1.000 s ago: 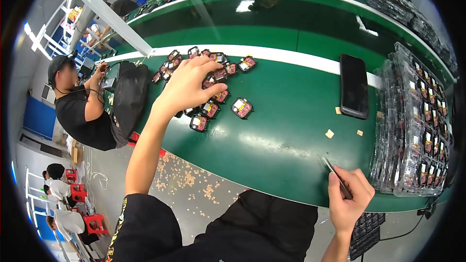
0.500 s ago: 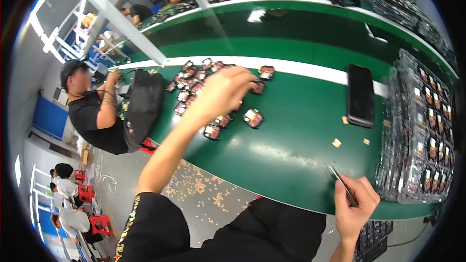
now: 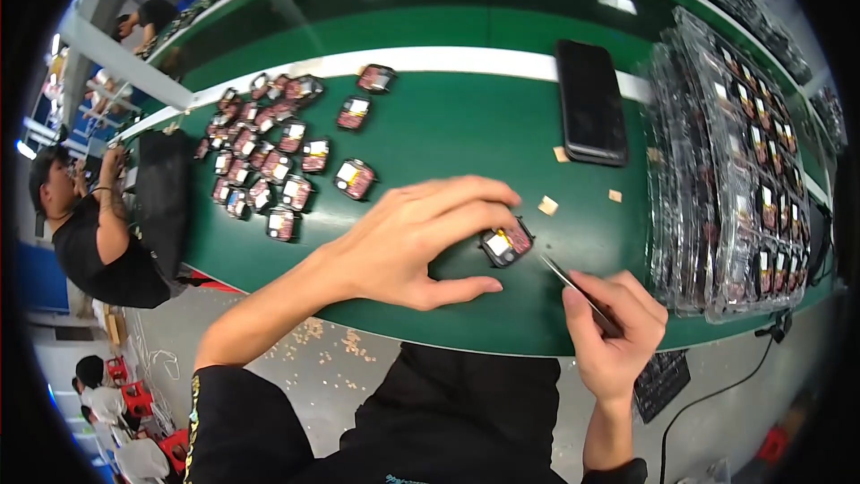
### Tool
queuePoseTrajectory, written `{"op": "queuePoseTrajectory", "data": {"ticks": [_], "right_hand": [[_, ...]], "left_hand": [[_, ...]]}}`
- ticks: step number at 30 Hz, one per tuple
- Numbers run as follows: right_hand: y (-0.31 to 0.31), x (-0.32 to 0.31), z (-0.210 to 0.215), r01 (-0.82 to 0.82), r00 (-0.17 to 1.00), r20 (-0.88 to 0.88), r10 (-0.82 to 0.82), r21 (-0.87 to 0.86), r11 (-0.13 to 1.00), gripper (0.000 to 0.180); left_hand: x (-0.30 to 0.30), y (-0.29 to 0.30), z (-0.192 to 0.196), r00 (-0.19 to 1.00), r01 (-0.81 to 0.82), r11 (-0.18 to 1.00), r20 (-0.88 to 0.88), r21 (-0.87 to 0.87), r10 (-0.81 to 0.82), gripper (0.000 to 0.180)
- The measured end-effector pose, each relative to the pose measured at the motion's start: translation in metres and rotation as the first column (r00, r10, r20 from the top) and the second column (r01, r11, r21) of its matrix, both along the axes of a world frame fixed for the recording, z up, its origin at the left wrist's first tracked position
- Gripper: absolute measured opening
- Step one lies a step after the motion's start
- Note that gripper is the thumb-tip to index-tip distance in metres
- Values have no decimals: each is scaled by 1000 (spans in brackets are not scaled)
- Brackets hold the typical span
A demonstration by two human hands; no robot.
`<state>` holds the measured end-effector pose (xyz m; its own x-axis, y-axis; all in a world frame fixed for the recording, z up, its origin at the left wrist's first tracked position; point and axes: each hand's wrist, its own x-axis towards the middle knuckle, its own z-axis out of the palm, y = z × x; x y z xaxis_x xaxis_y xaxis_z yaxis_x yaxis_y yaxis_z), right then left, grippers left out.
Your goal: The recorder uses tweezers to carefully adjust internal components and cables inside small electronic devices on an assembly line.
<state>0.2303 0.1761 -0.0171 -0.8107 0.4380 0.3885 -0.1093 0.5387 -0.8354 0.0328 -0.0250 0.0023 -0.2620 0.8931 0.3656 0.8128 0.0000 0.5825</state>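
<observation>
A small black square electronic unit (image 3: 507, 245) with a dark red and white face lies on the green tabletop in front of me. My left hand (image 3: 417, 237) arches beside it, its fingertips at the unit's far edge and its thumb held apart, so it is not gripping. In my right hand (image 3: 618, 327), metal tweezers (image 3: 587, 296) are pinched with their tips pointing toward the unit, a short way off it. Many similar units (image 3: 278, 166) cluster on the table to the left.
A black phone (image 3: 591, 103) lies toward the back. Near it are small tan squares (image 3: 547, 205). Stacked clear plastic trays (image 3: 743, 179) filled with units stand at the right. A co-worker in black (image 3: 107, 224) sits at the far left, beside a dark bag (image 3: 164, 193). Tan scraps litter the floor.
My left hand has come from the cluster to the table in front of me, where a unit now lies. The right hand still holds the tweezers. The view has shifted rightward.
</observation>
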Motion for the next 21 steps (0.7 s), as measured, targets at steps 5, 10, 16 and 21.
{"op": "queuePoseTrajectory", "data": {"ticks": [5,10,16,21], "right_hand": [[1,0,2,-5,999,50,4,13,1000,21],[9,-2,5,-57,996,68,62,-81,995,22],[17,-15,11,-144,981,100,169,-215,966,19],[21,-22,5,-126,984,91,152,-238,963,19]], "left_hand": [[5,8,-10,964,-188,982,-195,-21,180,63],[5,10,-6,988,-145,988,-58,-54,142,57],[-1,6,-11,999,-49,994,-26,-95,46,62],[4,12,-4,998,-61,985,-23,-159,58,60]]}}
